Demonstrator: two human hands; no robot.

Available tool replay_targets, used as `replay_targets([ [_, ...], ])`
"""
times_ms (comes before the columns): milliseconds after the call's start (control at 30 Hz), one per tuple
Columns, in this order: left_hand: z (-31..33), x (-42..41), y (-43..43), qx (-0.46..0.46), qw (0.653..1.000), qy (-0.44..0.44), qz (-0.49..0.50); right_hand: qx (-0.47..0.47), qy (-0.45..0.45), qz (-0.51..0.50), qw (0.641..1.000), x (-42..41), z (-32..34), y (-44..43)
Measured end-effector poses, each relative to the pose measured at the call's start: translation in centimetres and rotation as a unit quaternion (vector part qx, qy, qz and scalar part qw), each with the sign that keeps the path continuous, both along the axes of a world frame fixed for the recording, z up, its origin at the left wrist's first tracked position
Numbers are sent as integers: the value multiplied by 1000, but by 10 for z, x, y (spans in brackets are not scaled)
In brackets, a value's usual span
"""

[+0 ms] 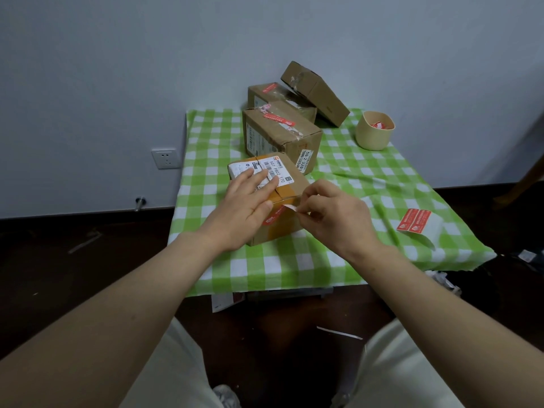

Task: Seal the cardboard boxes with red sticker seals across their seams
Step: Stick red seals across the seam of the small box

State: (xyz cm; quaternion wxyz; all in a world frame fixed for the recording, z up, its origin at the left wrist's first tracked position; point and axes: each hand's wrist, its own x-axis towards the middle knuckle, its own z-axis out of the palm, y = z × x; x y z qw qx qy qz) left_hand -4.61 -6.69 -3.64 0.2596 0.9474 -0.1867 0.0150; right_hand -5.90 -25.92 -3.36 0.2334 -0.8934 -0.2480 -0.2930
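Nearest box (290, 179) sits under flat left fingers (259, 175), right fingers (306, 201) pinching a red seal (272, 217) at its front seam. Beyond them, second box (282, 134) and third box (270, 94) look sealed already; tilted box (318, 89) shows no seal yet.

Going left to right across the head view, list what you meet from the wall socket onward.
Wall socket → left hand, flat on the nearest box → right hand, pinching a sticker seal → sheet of red stickers.
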Motion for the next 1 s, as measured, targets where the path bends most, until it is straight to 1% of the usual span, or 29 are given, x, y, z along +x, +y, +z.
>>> replay_targets([
  [167,-1,1,1,2,1000,-8,-4,18,-36,0,999,-4,-5,0],
  [467,0,0,-1,-5,1000,-6,1,19,-20,2,1000,-10,-11,-3],
  [700,2,6,5,-13,1000,10,-16,-9,-43,-6,999,-14,-11,-2],
  [1000,2,7,5,-18,1000,14,-18,-11,-33,5,999,-19,-13,-6],
])
